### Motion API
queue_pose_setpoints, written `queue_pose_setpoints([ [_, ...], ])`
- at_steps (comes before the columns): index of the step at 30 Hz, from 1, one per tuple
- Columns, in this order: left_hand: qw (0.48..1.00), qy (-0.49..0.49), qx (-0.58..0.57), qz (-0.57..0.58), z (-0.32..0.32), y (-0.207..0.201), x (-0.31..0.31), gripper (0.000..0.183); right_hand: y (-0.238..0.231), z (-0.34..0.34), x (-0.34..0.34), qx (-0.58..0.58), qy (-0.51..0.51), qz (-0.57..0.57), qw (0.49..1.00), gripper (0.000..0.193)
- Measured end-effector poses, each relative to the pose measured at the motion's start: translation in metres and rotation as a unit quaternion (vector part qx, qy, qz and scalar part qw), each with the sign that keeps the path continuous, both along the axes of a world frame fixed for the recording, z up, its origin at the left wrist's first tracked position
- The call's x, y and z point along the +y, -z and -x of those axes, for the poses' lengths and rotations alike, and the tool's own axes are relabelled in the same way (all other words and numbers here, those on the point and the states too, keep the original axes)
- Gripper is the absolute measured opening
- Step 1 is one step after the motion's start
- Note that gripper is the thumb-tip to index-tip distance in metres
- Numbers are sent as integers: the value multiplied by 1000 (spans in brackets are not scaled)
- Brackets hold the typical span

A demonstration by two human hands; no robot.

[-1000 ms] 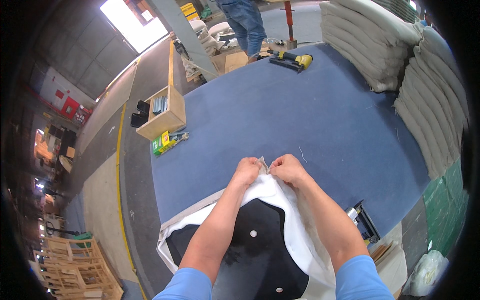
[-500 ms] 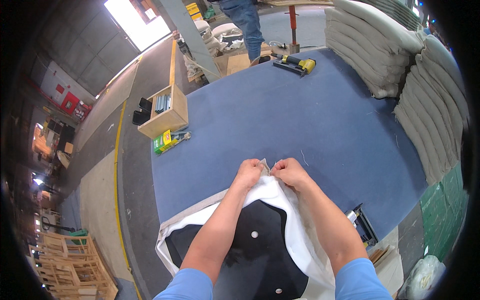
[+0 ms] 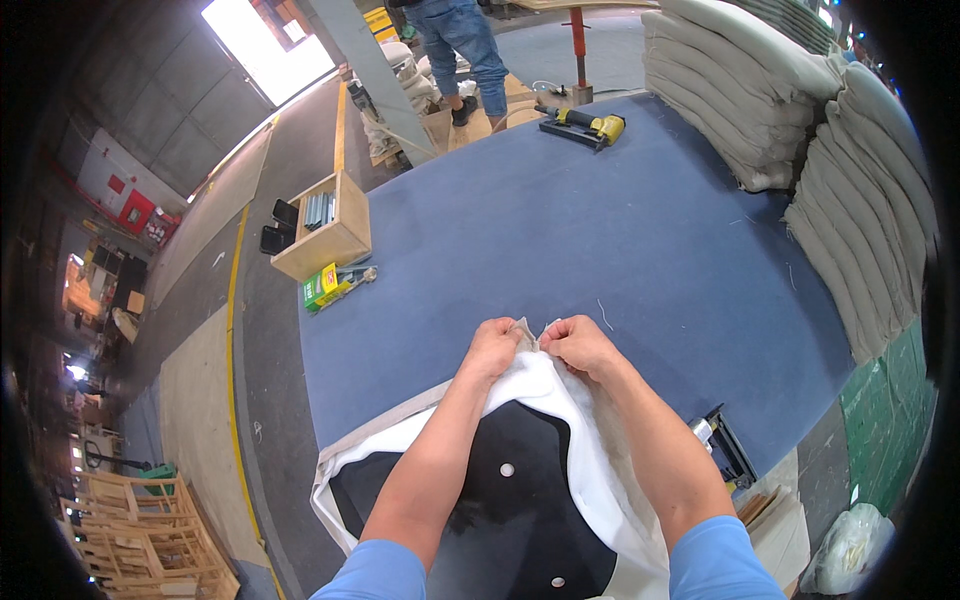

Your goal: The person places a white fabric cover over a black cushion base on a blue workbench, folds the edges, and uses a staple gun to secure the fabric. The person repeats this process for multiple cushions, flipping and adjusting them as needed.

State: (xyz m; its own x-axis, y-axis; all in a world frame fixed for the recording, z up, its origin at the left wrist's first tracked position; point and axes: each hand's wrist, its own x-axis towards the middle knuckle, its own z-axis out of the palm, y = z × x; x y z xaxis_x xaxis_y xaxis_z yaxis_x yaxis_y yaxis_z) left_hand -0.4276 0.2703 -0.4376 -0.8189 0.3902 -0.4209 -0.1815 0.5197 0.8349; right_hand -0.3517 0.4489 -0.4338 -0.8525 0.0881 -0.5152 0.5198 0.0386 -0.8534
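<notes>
A black panel [image 3: 500,510] with round holes lies in front of me on the blue-covered table, with white padding [image 3: 545,390] along its edge and a beige fabric cover [image 3: 395,412] around that. At the panel's far corner my left hand [image 3: 496,345] pinches one edge of the fabric. Just to its right, my right hand [image 3: 577,343] grips the other edge of the same fabric. Between my fingers the two edges stand up with a small gap. My forearms hide parts of the panel and padding.
A yellow-and-black staple gun [image 3: 585,128] rests at the table's far edge; another staple gun [image 3: 725,445] lies at the right. Left stand a wooden box [image 3: 335,235] of staples and a green-yellow carton [image 3: 322,287]. Folded covers [image 3: 730,110] are stacked far right. A person [image 3: 460,50] stands beyond.
My hands keep their grip on the fabric almost unmoved. The view has shifted slightly, and both legs of the person beyond the table now show.
</notes>
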Motion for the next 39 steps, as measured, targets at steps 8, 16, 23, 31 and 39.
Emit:
queue_pose_setpoints([
  [8,1000,-1,-1,-8,0,1,0,18,-2,2,-4,-3,10,-31,999,7],
  [16,999,0,4,-33,-1,0,2,19,-4,2,-9,16,-8,-179,984,18],
  [23,998,17,53,-10,-5,-7,-3,18,-24,-14,-30,92,12,-306,948,34],
  [31,997,79,-1,5,-8,-32,-5,26,-21,-7,-6,152,-143,-370,905,20],
  [39,961,172,-75,205,-2,-67,21,38,-7,-12,0,157,-73,-238,956,20],
])
